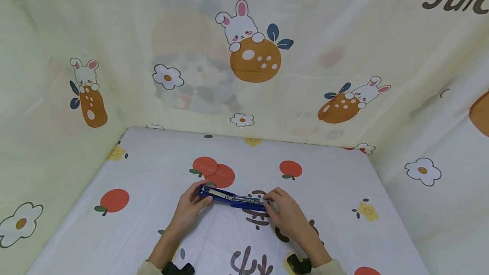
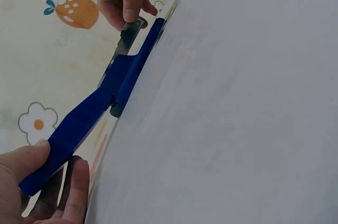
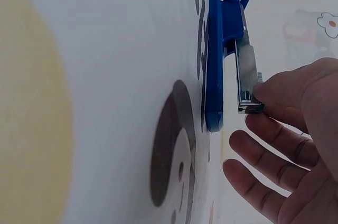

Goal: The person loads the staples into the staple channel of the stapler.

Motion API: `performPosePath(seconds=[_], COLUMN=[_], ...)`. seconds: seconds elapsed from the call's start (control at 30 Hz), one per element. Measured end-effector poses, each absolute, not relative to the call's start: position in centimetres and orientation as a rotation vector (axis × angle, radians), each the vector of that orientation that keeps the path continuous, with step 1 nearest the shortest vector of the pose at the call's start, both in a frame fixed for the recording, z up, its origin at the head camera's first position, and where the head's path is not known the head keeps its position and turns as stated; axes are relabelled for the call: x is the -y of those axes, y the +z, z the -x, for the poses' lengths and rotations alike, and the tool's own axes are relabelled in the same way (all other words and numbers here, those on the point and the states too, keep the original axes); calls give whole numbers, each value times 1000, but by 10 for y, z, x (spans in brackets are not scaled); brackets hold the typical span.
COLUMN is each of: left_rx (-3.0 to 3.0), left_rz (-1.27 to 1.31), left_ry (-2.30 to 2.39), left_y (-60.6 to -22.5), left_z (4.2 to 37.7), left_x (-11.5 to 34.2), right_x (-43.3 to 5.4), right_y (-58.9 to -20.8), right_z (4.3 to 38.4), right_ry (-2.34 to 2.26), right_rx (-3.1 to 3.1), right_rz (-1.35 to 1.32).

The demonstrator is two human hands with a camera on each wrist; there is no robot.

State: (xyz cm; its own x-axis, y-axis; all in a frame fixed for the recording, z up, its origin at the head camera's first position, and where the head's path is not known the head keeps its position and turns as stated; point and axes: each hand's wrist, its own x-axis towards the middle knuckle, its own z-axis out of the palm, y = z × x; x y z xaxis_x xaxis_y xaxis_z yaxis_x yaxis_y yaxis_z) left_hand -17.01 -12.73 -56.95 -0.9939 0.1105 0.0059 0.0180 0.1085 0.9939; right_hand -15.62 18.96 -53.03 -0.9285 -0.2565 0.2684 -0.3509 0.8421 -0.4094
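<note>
A blue stapler [image 1: 233, 198] lies swung open over the white cloth, its top arm folded back to the left. My left hand [image 1: 189, 206] grips the end of that blue arm between thumb and fingers, as the left wrist view shows with the blue cover [image 2: 79, 123]. At the other end, my right hand [image 1: 285, 211] pinches the tip of the metal staple magazine [image 3: 246, 71] between thumb and forefinger, the other fingers spread apart. The magazine stands a little off the blue base [image 3: 214, 65]. Whether staples lie inside cannot be made out.
A white cloth with printed fruit [image 1: 114, 200] covers the table. Pale curtains [image 1: 305, 96] with rabbit and flower prints hang behind it and on both sides. Black straps [image 1: 299, 263] sit at the wrists.
</note>
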Motion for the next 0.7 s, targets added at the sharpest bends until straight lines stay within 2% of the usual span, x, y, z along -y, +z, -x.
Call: performPosePath(seconds=[0.7], left_rx=[-2276], left_rz=[-155], left_ry=[2062], left_y=[-570], left_z=[171], left_x=[128], right_x=[-192], right_y=[-528], right_z=[154], right_ry=[727], right_rx=[2866], right_rz=[-436])
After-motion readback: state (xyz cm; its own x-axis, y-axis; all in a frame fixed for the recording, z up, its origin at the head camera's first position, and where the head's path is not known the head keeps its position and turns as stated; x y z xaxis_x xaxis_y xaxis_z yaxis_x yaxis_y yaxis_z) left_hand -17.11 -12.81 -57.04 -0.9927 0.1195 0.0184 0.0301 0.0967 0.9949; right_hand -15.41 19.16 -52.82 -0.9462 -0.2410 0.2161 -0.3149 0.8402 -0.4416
